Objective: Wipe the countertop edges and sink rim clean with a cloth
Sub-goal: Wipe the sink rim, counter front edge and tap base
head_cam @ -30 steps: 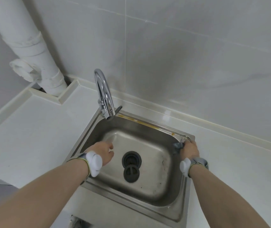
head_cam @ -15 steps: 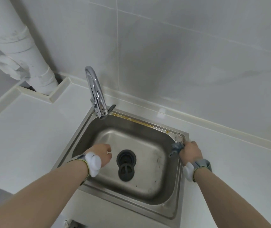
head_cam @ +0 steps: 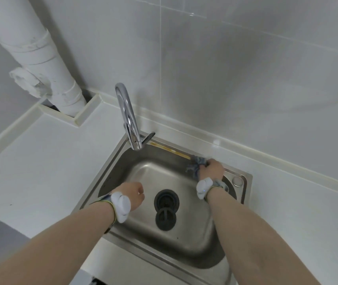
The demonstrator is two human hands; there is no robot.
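Cloth [head_cam: 197, 163] sits bunched in my right hand [head_cam: 212, 169], a little right of the frame's centre, pressed against the back rim of the sink [head_cam: 244, 183] where the steel meets the white counter [head_cam: 46, 161]. I grip it wadded with curled fingers, not spread flat, because I judge a tight bundle gets into the narrow ledge and corner better. A yellowish streak [head_cam: 171, 149] runs along that back rim from the cloth toward the tap [head_cam: 130, 120], which looks like the grime left to work on. My left hand [head_cam: 134, 194] hovers over the basin at lower centre, fingers loosely curled and holding nothing; I keep it there for balance and out of the cloth's path. The drain [head_cam: 166, 199] lies between my two wrists with its dark stopper [head_cam: 165, 220] just below it in the frame. At the upper left a white pipe [head_cam: 40, 58] drops through a boxed opening in the counter. Both wrists carry pale bands. The rim's right corner has a small round cap [head_cam: 237, 181] just beside my wrist; I would guess the cloth must go around it carefully. The counter edges look not yet reached.
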